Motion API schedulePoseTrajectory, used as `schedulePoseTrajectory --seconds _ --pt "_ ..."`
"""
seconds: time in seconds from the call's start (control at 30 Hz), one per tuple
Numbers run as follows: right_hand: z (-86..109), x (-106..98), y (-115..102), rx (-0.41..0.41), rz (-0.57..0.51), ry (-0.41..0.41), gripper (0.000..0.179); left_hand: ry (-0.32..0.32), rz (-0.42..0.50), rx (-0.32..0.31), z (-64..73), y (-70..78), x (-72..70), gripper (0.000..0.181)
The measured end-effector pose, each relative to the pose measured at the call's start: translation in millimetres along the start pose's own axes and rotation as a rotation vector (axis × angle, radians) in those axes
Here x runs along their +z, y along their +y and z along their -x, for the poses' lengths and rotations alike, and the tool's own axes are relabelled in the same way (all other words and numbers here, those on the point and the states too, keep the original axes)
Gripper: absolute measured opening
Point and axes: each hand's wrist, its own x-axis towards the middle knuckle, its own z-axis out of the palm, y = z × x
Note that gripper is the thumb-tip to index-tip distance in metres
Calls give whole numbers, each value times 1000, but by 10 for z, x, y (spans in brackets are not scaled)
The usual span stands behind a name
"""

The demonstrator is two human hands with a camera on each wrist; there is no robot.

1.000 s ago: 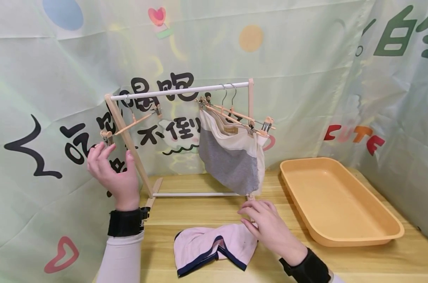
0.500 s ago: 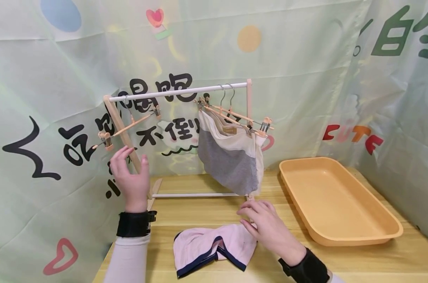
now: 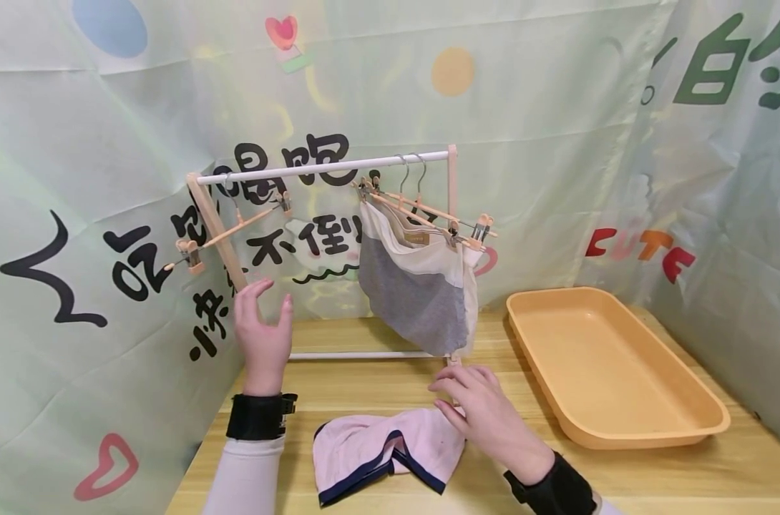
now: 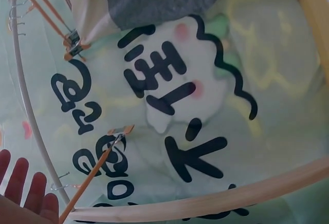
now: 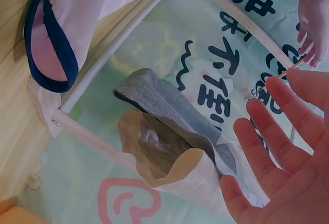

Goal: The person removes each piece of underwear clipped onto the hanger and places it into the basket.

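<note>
My left hand [image 3: 263, 340] is raised in front of the rack's left post, fingers loosely bent and holding nothing. Above and left of it, a bare clip hanger [image 3: 238, 225] hangs from the rack's top bar [image 3: 325, 167]. My right hand [image 3: 483, 411] hovers, relaxed, at the right edge of pink shorts [image 3: 364, 447] with navy trim, which lie on the table. Grey-and-white shorts [image 3: 416, 286] hang from clip hangers at the rack's right end. In the right wrist view, my spread fingers [image 5: 270, 157] overlap those hanging shorts [image 5: 164, 152].
A shallow orange tray [image 3: 596, 372] stands on the wooden table [image 3: 338, 386] at the right. Behind the rack hangs a pale green printed cloth [image 3: 532, 179], which also runs along both sides. The rack's lower bar [image 3: 364, 355] crosses close above the table.
My left hand has moved away from the bare hanger's left clip, to the right and down. The right hand has stayed by the pink shorts.
</note>
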Motion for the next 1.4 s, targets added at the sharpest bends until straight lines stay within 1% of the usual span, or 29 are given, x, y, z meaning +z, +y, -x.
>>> schedulePoseTrajectory --seconds 0.07,0.1,0.23,0.3,0.33,0.37,0.53,0.83,0.93,1.07,1.23,1.4 --pt "-5 -1 -4 0 -3 -3 19 -6 17 -13 39 23 17 38" --pt "-8 -2 -6 2 -5 -4 19 -11 30 -19 57 72 19 38" --pt "-15 -11 -3 11 -6 -11 19 -29 64 -22 156 91 81 37" --pt "-18 -12 2 9 -3 -10 18 -55 68 -19 215 71 112 37" --pt "-19 -13 3 8 -1 -10 18 -69 71 -17 247 26 135 37" --pt "-20 -13 2 6 1 -10 18 -89 75 -17 276 21 145 37" --pt "-17 -9 3 10 2 -14 19 -167 87 -23 411 37 194 36" --pt "-8 -8 -3 18 3 0 18 -259 66 -34 614 97 224 35" --pt "-3 -3 -4 17 2 0 18 -294 66 -39 681 95 228 35" --pt "5 6 -5 10 1 -9 18 -325 68 -31 743 84 237 35" --pt "9 17 1 7 2 0 18 -347 74 -25 780 94 247 36" --pt "8 13 -6 27 -4 -9 17 -368 67 -28 807 113 252 36"
